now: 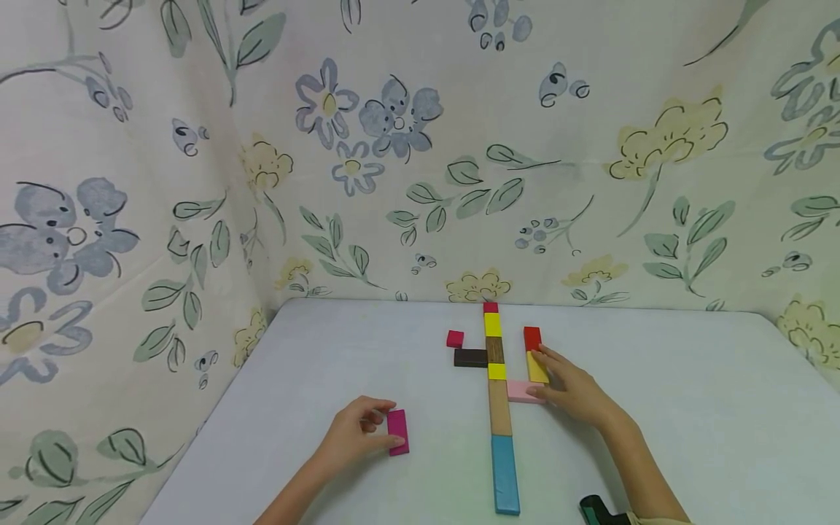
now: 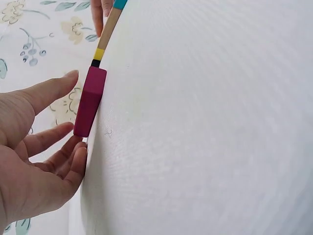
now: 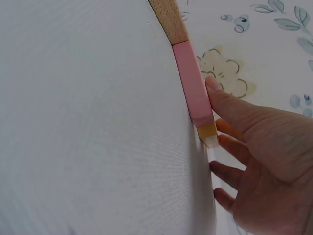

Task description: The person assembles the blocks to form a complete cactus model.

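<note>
A magenta block (image 1: 398, 433) lies flat on the white table, beside my left hand (image 1: 359, 430). The thumb overlaps its near end in the head view, while the loosely bent fingers reach its far end. The left wrist view shows a gap between thumb and magenta block (image 2: 91, 100). My right hand (image 1: 577, 386) spreads over the right part of a block layout, its thumb at the pink block (image 1: 523, 391). Its index fingertip lies where a red block (image 1: 532, 338) meets a yellow-orange block (image 1: 537, 368). In the right wrist view the fingers (image 3: 230, 174) are apart and relaxed.
A column of blocks runs up the table (image 1: 367, 343): a blue block (image 1: 505, 474), a tan block (image 1: 499, 408), then yellow, brown and red ones. A black block (image 1: 470, 358) juts left below a small red cube (image 1: 455, 338). Floral cloth (image 1: 420, 248) hangs behind.
</note>
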Demonstrator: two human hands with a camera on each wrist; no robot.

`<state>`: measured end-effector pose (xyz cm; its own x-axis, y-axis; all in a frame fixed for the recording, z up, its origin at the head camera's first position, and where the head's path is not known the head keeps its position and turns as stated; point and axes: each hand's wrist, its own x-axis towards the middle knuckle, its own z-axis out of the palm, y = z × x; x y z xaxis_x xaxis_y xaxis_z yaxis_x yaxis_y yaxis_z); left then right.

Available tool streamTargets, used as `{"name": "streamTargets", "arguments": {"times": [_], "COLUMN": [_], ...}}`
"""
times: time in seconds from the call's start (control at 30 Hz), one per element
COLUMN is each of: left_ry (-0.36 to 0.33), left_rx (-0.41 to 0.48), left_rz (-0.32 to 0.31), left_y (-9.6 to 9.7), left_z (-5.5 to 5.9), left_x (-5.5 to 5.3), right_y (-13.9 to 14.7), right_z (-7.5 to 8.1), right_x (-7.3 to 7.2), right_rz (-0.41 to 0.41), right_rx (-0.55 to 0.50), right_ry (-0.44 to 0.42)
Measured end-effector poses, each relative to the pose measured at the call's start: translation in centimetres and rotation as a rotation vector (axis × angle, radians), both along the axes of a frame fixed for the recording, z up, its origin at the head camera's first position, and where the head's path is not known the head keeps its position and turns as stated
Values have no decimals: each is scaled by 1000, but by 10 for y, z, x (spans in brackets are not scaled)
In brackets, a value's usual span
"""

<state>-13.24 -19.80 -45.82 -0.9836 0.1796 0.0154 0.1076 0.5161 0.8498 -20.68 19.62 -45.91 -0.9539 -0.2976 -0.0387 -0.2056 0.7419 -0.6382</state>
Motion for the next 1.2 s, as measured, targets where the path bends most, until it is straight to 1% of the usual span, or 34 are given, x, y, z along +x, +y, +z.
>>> {"name": "streamTargets", "arguments": {"times": [0.17, 0.5, 0.63, 0.77, 0.87, 1.03, 1.13, 1.2], "left_ry": [-31, -38, -19, 8, 14, 0, -24, -53], "left_rx": [-50, -67, -79, -66, -48, -16, 29, 69], "left_rz": [-13, -53, -75, -98, -104, -117, -139, -157], "left_y": [1, 0, -2, -4, -5, -3, -1, 1], "left_z": [0, -2, -1, 0, 2, 7, 10, 12], "left_x": [2, 0, -1, -2, -5, -14, -21, -26], "right_y": [1, 0, 0, 0, 0, 1, 0, 0], "right_z": [0, 0, -1, -1, -1, -1, 0, 0], "right_x": [0, 0, 0, 0, 0, 1, 1, 1], "right_rz": [-2, -5, -3, -2, -1, -4, -11, -13], "right_rx": [5, -1, -1, -5, -6, 2, 2, 3], "right_ry": [-2, -2, 8, 11, 17, 26, 13, 5]}}
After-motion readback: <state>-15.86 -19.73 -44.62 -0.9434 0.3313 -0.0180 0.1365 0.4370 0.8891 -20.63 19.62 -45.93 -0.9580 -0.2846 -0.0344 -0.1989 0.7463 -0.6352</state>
